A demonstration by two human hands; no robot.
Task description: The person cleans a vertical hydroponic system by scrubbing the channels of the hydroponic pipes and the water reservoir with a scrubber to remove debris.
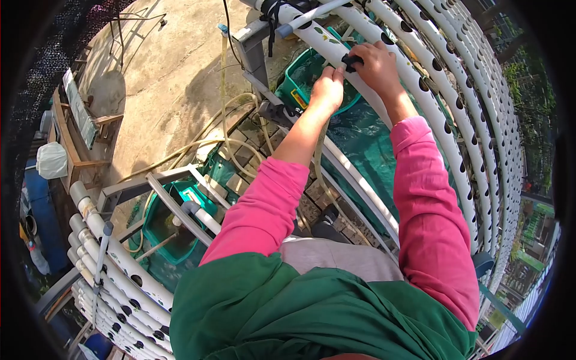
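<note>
Both of my hands are at a white pipe (pixel 318 43) with holes, near the top of the view. My right hand (pixel 376 67) has its fingers closed on a small black piece (pixel 352 62) at the pipe. Just to the left, my left hand (pixel 327 90) is at the pipe's edge with thumb and fingers pressed together; what they hold, if anything, is too small to make out. A green tub (pixel 294 73) of water is below the pipe, behind my hands.
Rows of white pipes with holes (pixel 441 75) curve down the right side. More pipes (pixel 114 255) are at lower left, beside a second green tub (pixel 157 240). Metal frame bars (pixel 180 211) and a loose hose (pixel 225 141) cross the ground. A wooden bench stands left.
</note>
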